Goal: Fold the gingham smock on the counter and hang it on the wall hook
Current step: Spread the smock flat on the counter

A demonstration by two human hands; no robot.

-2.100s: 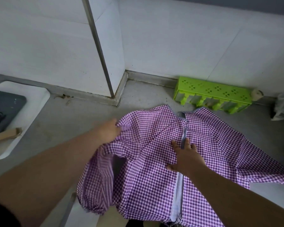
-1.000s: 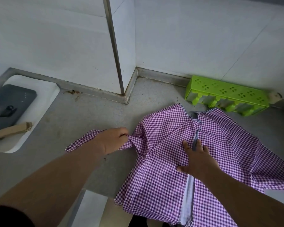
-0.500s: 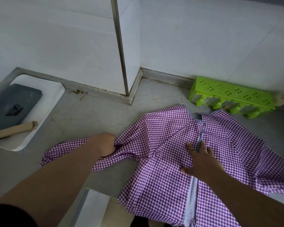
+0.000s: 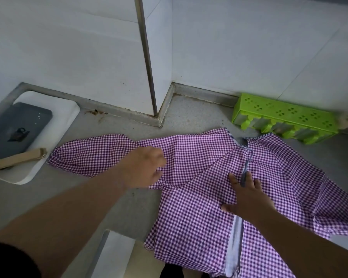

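The gingham smock (image 4: 199, 177) is spread on the tabletop (image 4: 48, 201), its left sleeve (image 4: 92, 153) laid outward. It is pinned by the flat, open right hand (image 4: 247, 197); the left hand (image 4: 145, 169), fingers relaxed, rests at the shoulder. Folding the sleeve inward seems next.

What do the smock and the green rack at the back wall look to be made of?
The smock looks like thin woven fabric, likely cotton or a blend: matte purple-and-white gingham that creases and drapes softly on the counter. The green rack looks like moulded plastic: uniform bright colour, slight sheen, crisp punched clover-shaped holes. Neither can be confirmed by sight alone.
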